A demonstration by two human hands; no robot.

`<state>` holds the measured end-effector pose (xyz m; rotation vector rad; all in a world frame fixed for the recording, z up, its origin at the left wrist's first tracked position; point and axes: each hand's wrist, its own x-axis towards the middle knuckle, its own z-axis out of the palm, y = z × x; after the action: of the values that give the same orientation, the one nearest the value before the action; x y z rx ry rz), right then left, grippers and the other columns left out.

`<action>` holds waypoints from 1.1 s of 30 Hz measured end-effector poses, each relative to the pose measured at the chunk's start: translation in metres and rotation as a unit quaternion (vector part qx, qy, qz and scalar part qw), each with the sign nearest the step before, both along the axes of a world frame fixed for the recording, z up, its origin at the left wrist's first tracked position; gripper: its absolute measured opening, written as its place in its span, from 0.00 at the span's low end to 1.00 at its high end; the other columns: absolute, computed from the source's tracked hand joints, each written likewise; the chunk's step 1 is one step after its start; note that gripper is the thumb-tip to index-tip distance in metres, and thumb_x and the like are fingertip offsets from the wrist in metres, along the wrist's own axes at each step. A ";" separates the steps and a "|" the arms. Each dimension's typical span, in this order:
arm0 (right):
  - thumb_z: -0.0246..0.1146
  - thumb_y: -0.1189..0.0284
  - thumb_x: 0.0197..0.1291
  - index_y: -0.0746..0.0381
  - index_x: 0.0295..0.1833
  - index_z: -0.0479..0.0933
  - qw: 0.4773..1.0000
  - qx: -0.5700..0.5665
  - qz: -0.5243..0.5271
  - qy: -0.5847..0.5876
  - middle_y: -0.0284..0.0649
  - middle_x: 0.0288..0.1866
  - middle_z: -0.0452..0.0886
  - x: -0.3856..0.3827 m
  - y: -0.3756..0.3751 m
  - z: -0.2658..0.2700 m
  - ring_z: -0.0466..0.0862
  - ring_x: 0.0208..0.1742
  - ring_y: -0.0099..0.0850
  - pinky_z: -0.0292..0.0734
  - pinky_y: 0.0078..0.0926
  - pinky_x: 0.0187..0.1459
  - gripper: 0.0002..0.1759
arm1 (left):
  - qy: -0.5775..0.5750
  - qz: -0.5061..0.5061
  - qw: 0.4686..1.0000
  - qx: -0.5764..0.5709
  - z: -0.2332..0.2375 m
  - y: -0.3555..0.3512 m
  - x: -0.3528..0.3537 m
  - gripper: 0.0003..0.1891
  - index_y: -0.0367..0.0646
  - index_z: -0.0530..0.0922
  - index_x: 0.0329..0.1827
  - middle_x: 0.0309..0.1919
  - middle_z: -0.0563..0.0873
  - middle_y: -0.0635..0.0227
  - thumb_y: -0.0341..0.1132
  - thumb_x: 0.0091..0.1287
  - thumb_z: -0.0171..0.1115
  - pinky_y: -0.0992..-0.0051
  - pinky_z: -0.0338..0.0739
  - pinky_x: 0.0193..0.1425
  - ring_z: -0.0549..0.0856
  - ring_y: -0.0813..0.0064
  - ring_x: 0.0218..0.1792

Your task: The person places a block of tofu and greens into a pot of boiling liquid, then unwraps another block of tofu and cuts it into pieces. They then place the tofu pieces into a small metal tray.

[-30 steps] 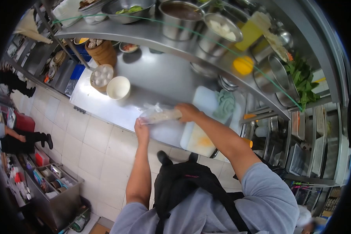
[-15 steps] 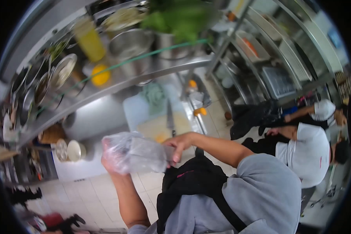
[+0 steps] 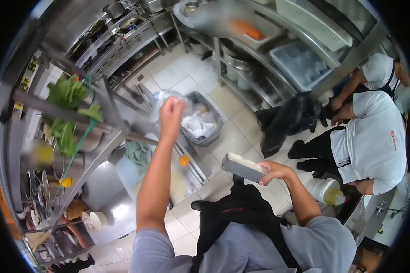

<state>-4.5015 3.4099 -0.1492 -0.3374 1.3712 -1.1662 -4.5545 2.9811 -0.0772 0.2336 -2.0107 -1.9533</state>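
Observation:
My left hand (image 3: 171, 113) is closed in a fist on a crumpled clear plastic bag (image 3: 158, 105), stretched out over a grey bin (image 3: 214, 136). White scrunched waste (image 3: 199, 125) fills the bin just beneath it. In my right hand (image 3: 275, 173) is a whetstone (image 3: 244, 167), a rectangular block with dark grey sides and a pale cream top. I hold it by one end, thumb and fingers around it, above the floor in front of my apron. My left forearm hides part of the cutting board (image 3: 182, 185).
A green cloth (image 3: 137, 154) lies on the steel counter (image 3: 107, 170) at left, with an orange piece (image 3: 183, 160) near the counter's end. Leafy greens (image 3: 66, 109) hang over the shelf above. Two people in white shirts (image 3: 376, 132) stand at right, beside a black bag (image 3: 289, 120).
The plastic bag has come off the whetstone. My left hand has carried the bag forward over the bin, while my right hand has moved right with the stone. My view has turned right.

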 end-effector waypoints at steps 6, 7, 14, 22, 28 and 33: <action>0.80 0.78 0.44 0.66 0.66 0.76 0.993 0.016 -0.111 -0.029 0.34 0.48 0.84 0.006 0.058 -0.037 0.83 0.47 0.25 0.85 0.27 0.45 0.39 | -0.155 0.064 0.981 -0.102 -0.200 -0.051 -0.122 0.15 0.38 0.82 0.52 0.39 0.87 0.64 0.41 0.72 0.64 0.70 0.79 0.48 0.84 0.71 0.40; 0.80 0.78 0.44 0.66 0.66 0.76 0.994 0.016 -0.099 -0.039 0.34 0.48 0.84 0.008 0.063 -0.044 0.83 0.47 0.25 0.85 0.27 0.45 0.39 | -0.183 0.078 0.937 -0.288 -0.207 -0.046 -0.117 0.20 0.37 0.80 0.60 0.48 0.87 0.55 0.40 0.71 0.64 0.65 0.79 0.56 0.85 0.61 0.49; 0.79 0.76 0.38 0.66 0.64 0.79 0.996 0.037 -0.079 0.034 0.31 0.48 0.84 -0.001 0.059 -0.047 0.82 0.48 0.24 0.81 0.26 0.50 0.40 | -0.020 0.171 0.869 -0.464 -0.065 0.026 0.091 0.14 0.40 0.79 0.57 0.45 0.86 0.54 0.29 0.69 0.64 0.61 0.81 0.50 0.86 0.56 0.45; 0.77 0.74 0.36 0.61 0.60 0.81 0.942 -0.031 0.137 0.305 0.44 0.47 0.88 -0.020 -0.058 -0.011 0.87 0.50 0.39 0.81 0.36 0.57 0.37 | -0.408 0.236 0.758 -0.450 -0.126 -0.002 0.336 0.17 0.40 0.72 0.51 0.41 0.81 0.49 0.33 0.64 0.69 0.51 0.79 0.48 0.84 0.44 0.45; 0.75 0.68 0.39 0.48 0.63 0.80 0.791 -0.109 0.355 0.486 0.46 0.50 0.89 0.025 -0.219 0.000 0.87 0.54 0.51 0.82 0.48 0.54 0.37 | -0.345 0.248 0.857 -0.291 -0.128 -0.020 0.351 0.20 0.38 0.71 0.61 0.48 0.84 0.35 0.29 0.66 0.58 0.51 0.78 0.57 0.83 0.33 0.53; 0.77 0.68 0.39 0.49 0.65 0.80 0.730 -0.129 0.465 0.484 0.44 0.53 0.89 0.062 -0.359 -0.016 0.87 0.56 0.48 0.82 0.48 0.56 0.39 | -0.274 0.285 0.898 -0.194 -0.102 -0.057 0.432 0.24 0.41 0.68 0.75 0.36 0.84 0.57 0.35 0.78 0.53 0.67 0.78 0.38 0.84 0.66 0.32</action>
<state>-4.4393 3.0510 -0.1653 -1.8074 1.5240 -0.2333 -4.1220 2.9239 -0.1792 1.2279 -2.2433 -1.1651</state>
